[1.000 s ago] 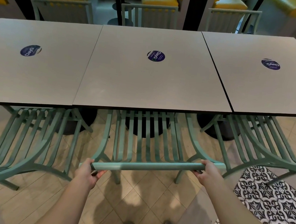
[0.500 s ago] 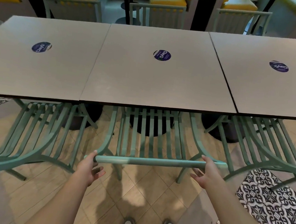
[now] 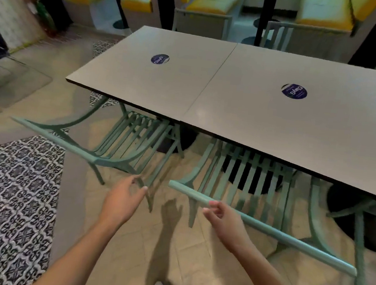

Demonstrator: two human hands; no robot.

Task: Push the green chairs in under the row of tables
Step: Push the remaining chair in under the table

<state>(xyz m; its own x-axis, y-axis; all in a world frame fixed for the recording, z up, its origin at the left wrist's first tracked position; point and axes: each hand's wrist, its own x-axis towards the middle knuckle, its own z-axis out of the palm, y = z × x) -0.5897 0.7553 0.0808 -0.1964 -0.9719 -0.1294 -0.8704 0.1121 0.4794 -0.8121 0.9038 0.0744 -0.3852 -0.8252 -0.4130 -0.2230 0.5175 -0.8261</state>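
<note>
The middle green slatted chair [image 3: 266,229] stands with its seat under the row of grey tables [image 3: 243,115]. The left green chair [image 3: 66,145] sits at an angle under the end table, its back rail sticking out toward the patterned floor. My left hand [image 3: 124,197] hovers between the two chairs, fingers loosely curled, holding nothing. My right hand [image 3: 218,215] is right by the left end of the middle chair's top rail, fingers relaxed and not wrapped round it. Part of a third green chair [image 3: 363,232] shows at the right edge.
Round blue stickers [image 3: 294,91] mark the table tops. Black table pedestals [image 3: 249,172] stand behind the chair slats. More green chairs [image 3: 274,35] and yellow benches [image 3: 206,0] line the far side. A black-and-white patterned floor strip [image 3: 12,193] lies to my left.
Both hands have let go of the middle chair's top rail. My view has swung left and my left hand has moved toward the left chair.
</note>
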